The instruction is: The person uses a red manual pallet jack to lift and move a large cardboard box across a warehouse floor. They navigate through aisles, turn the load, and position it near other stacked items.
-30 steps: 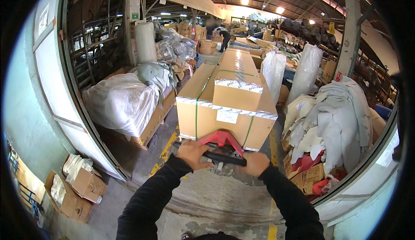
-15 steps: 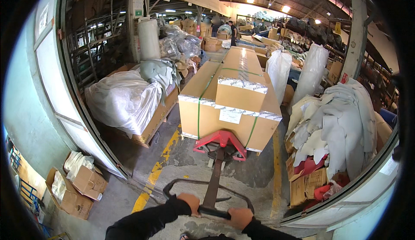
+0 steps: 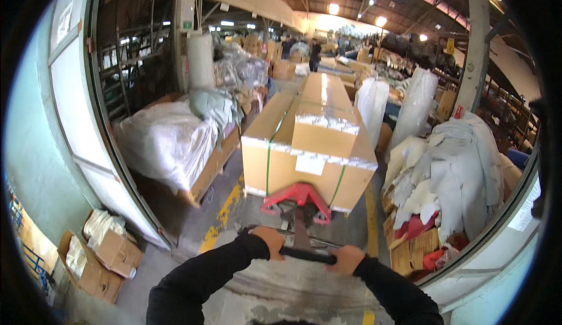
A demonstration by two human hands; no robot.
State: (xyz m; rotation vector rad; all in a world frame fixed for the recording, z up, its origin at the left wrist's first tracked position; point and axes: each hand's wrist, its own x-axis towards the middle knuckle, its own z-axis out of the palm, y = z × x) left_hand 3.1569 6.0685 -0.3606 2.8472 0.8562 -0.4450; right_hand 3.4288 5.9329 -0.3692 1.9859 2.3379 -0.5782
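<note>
Two hands grip the black handle bar [image 3: 307, 255] of a red pallet jack [image 3: 295, 199]: left hand [image 3: 270, 240] and right hand [image 3: 345, 259] both wrapped around it; ahead sit long brown cartons [image 3: 307, 143], green-strapped, bearing a white rectangular label [image 3: 310, 165]; a white-wrapped pallet load [image 3: 167, 140] stands left.

The pallet jack [image 3: 297, 205] looks like red painted metal, its handle bar [image 3: 307, 255] a dark matt grip. The big cartons [image 3: 310, 143] are matt brown cardboard with glossy tape and green plastic straps; the near floor [image 3: 293, 290] is rough grey concrete, and the left bundle [image 3: 167, 143] is wrapped in shiny plastic film
</note>
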